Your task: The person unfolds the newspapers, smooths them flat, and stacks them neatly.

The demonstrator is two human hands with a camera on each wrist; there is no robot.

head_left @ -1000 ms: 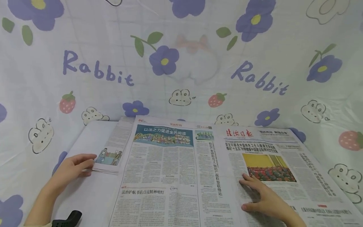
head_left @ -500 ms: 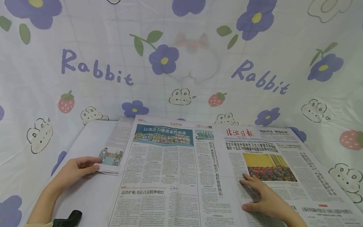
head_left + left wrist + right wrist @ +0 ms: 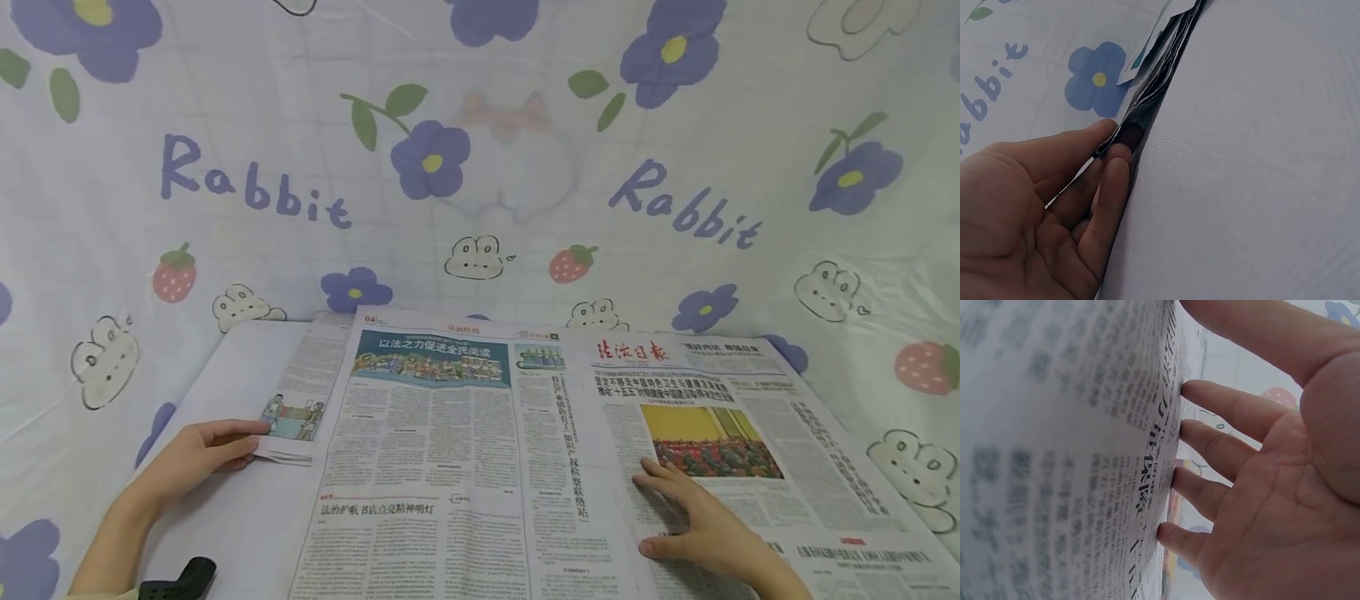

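Note:
A newspaper [image 3: 420, 450] lies spread out with two printed pages showing. From beneath its left side sticks a narrower folded newspaper section [image 3: 300, 375] with a small cartoon. My left hand [image 3: 191, 458] pinches the lower left corner of that section; in the left wrist view the layered paper edge [image 3: 1147, 94] sits between thumb and fingers. My right hand [image 3: 697, 525] rests on the right page, below and left of its yellow and red photo [image 3: 712, 442]. In the right wrist view, spread fingertips [image 3: 1188, 428] touch the print, and nothing is held.
A white tabletop [image 3: 217, 533] shows to the left of the paper. Behind stands a white curtain [image 3: 480, 192] printed with flowers, rabbits and strawberries. A black device [image 3: 180, 579] is on the left wrist.
My left hand has moved slightly right, further onto the corner of the folded section, with its fingers closer together. The right hand stays in place on the page.

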